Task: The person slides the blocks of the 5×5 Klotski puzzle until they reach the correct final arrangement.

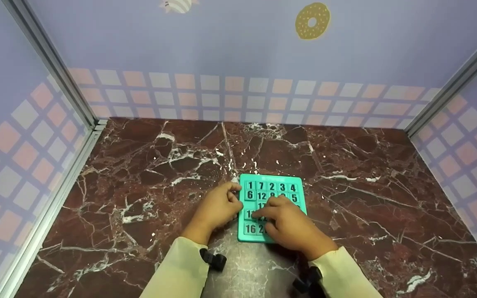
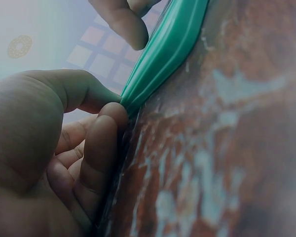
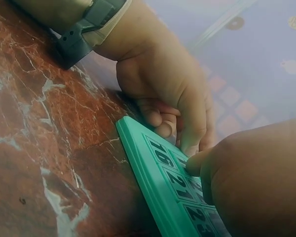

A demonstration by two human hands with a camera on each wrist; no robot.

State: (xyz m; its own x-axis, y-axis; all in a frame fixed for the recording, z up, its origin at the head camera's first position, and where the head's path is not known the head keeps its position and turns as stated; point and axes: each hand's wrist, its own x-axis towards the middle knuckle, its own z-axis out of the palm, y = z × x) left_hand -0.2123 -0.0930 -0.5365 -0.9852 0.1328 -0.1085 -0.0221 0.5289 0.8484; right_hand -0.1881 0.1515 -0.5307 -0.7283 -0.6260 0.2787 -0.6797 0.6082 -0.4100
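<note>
A turquoise sliding number puzzle [image 1: 271, 179] lies on the table, its black-numbered tiles facing up. In the head view, a bare slot shows in its left column between the 6 tile [image 1: 250, 195] and a tile partly under a fingertip. My left hand [image 1: 218, 207] pinches the puzzle's left edge between thumb and index finger, as the left wrist view shows at the green rim [image 2: 163, 59]. Over the board, my right hand [image 1: 290, 225] reaches its index fingertip onto the left-column tile above the 16 tile [image 3: 159, 152]. This hand hides several tiles on the right and lower side.
The table [image 1: 160, 165] has a dark red, white-veined marble surface. A back wall [image 1: 238, 49] with pink and white squares and side walls in metal framing enclose it. Black straps with small devices [image 1: 213, 260] sit on both wrists.
</note>
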